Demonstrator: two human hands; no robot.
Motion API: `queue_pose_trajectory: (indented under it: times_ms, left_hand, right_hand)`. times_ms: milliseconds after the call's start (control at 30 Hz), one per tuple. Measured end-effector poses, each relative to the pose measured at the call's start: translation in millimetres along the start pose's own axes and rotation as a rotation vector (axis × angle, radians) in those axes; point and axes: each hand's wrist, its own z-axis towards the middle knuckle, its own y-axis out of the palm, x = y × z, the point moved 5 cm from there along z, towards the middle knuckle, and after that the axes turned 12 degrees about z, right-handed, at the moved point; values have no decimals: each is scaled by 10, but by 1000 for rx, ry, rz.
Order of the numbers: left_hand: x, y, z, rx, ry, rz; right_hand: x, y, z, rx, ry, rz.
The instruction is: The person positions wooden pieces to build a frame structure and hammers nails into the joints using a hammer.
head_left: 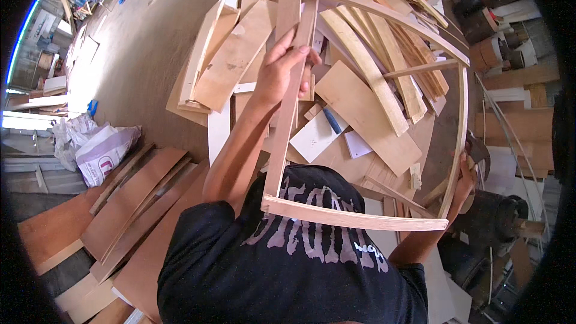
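Raised in front of me is a light wooden frame [355, 215], roughly rectangular, with a short crosspiece near its far right corner. My left hand [288, 71] is closed round its left bar, the fingers wrapped over the wood. At the right bar, my right hand [461, 183] is closed on what looks like a hammer [479, 155], whose dark curved head shows beside the fingers. The frame's bar passes against that hand; whether the fingers also grip it I cannot tell. Below the frame, a blue-handled tool [332, 121] lies on a white board [313, 139].
Loose planks and panels [366, 114] are heaped on the work surface ahead. Brown boards [135, 198] lie stacked at the left, near a white sack [107, 150]. Dark round objects [489, 222] and wood pieces crowd the right side. Concrete floor [150, 54] stretches to the far left.
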Motion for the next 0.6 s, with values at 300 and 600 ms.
queue_pose_trajectory:
  times_ms: [300, 600]
  left_hand:
    - [-132, -49, -106, 31, -47, 21]
    - [-38, 19, 69, -34, -55, -133]
  right_hand:
    - [-304, 198, -186, 32, 229, 148]
    - [-208, 70, -157, 93, 211, 81]
